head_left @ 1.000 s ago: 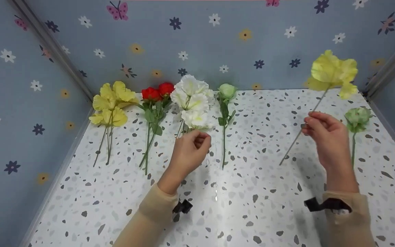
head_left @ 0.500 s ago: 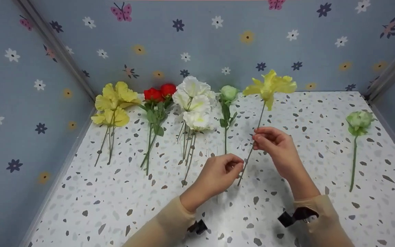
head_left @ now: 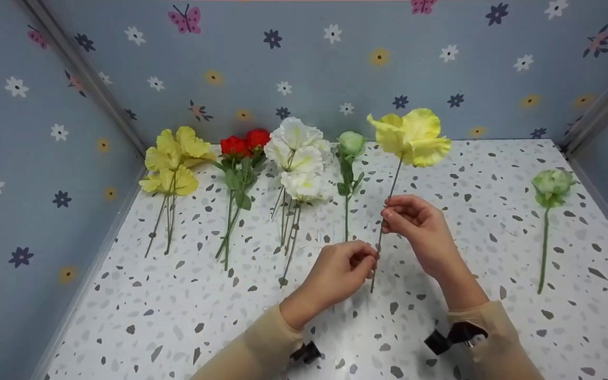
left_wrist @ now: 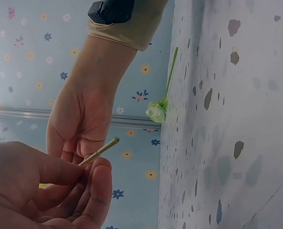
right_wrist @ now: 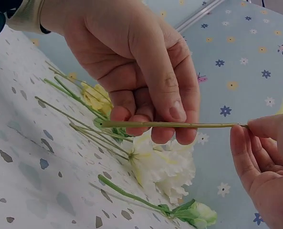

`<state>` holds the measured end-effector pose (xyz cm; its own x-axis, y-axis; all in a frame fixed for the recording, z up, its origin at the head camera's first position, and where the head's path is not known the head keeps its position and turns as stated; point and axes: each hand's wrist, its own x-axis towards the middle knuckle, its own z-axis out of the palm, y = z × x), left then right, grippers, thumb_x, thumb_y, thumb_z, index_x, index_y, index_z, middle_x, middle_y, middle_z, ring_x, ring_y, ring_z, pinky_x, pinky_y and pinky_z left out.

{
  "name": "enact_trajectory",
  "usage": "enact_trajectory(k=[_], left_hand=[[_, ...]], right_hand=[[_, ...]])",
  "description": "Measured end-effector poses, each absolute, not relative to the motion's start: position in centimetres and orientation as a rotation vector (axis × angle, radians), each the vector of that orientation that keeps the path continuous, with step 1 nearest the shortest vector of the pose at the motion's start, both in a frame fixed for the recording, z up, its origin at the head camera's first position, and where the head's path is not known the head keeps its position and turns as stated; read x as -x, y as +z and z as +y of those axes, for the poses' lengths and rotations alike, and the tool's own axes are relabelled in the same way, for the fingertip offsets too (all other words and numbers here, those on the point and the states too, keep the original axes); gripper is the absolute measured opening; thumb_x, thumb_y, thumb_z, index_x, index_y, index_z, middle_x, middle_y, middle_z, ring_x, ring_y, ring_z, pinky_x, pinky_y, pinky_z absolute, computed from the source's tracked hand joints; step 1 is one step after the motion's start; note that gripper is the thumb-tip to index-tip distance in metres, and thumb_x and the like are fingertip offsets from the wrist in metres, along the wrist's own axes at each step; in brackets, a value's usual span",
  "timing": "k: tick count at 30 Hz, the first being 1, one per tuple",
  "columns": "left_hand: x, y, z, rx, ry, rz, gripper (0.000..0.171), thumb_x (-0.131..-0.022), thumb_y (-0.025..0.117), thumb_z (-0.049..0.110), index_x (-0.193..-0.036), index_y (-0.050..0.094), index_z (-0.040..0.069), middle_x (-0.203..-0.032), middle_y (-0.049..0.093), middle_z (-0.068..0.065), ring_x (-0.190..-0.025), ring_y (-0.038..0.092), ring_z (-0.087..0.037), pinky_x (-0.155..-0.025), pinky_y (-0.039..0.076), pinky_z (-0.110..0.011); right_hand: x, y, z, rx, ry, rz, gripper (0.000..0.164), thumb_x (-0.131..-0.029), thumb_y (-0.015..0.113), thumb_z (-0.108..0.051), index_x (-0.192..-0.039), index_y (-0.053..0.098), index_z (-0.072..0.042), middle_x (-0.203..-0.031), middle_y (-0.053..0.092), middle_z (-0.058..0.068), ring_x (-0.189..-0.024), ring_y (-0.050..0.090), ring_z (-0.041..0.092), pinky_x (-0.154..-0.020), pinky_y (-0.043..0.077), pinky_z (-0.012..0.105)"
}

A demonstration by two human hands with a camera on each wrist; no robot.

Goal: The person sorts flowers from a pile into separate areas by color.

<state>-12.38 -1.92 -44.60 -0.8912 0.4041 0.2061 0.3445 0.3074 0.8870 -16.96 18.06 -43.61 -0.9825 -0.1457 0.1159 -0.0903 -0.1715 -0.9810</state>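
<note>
A single yellow flower [head_left: 412, 137] is held up off the tabletop, its thin stem slanting down to the left. My right hand [head_left: 423, 232] pinches that stem about halfway along. Lower down, my left hand [head_left: 338, 274] has thumb and fingers on the same stem near its bottom end. In the right wrist view the stem [right_wrist: 208, 125] runs between both hands, and its cut end sticks out past the left fingers. The left wrist view shows the stem tip [left_wrist: 108, 145] poking up from the left hand's pinch.
Along the back lie yellow flowers [head_left: 172, 158], red roses [head_left: 245, 142], white flowers [head_left: 298, 158] and a pale green flower [head_left: 351, 143]. Another green flower [head_left: 553, 184] lies at the right. Patterned blue walls [head_left: 304, 63] enclose the speckled tabletop [head_left: 262, 338].
The right hand has brought the yellow flower leftward from the far right, and its bloom has turned. My left hand has come right and down from the white flowers onto the stem.
</note>
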Motion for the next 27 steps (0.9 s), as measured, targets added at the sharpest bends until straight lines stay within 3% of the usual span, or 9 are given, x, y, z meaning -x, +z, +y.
enact_trajectory(k=[9,14,23,27], left_hand=[[12.2,-44.5,-1.8,-0.689,1.653,2.458,0.009,-0.096,0.065,0.010,-0.096,0.074,0.008,-0.080,0.072,0.005,-0.068,0.066,-0.002,-0.063,0.056,-0.020],[12.3,-44.3,-2.1,-0.676,1.685,2.387,0.008,-0.097,0.065,0.008,-0.095,0.073,0.008,-0.079,0.073,0.002,-0.063,0.068,-0.009,-0.057,0.057,-0.024],[12.9,-42.7,-3.9,-0.741,1.667,2.437,0.008,-0.098,0.065,0.011,-0.096,0.073,0.011,-0.079,0.072,0.003,-0.066,0.067,-0.008,-0.057,0.057,-0.025],[13.7,-41.7,-5.4,-0.728,1.685,2.464,0.007,-0.097,0.067,0.011,-0.096,0.073,0.010,-0.082,0.073,0.001,-0.067,0.067,-0.010,-0.061,0.058,-0.027]], right_hand=[[16.7,-43.3,17.9,0.345,-2.374,1.991,0.027,-0.095,0.070,-0.007,-0.118,0.062,0.005,-0.101,0.066,0.017,-0.081,0.068,0.021,-0.079,0.060,0.035],[16.7,-43.0,17.8,0.339,-2.372,2.030,0.030,-0.094,0.072,-0.008,-0.118,0.062,0.006,-0.101,0.067,0.018,-0.082,0.069,0.023,-0.080,0.060,0.037],[17.0,-42.3,19.8,0.311,-2.204,2.252,0.036,-0.093,0.074,-0.016,-0.124,0.066,0.001,-0.105,0.067,0.023,-0.088,0.069,0.033,-0.079,0.060,0.037],[17.4,-42.2,22.5,0.227,-2.070,2.446,0.037,-0.094,0.073,-0.022,-0.123,0.066,-0.001,-0.105,0.067,0.019,-0.090,0.069,0.028,-0.079,0.060,0.032]])
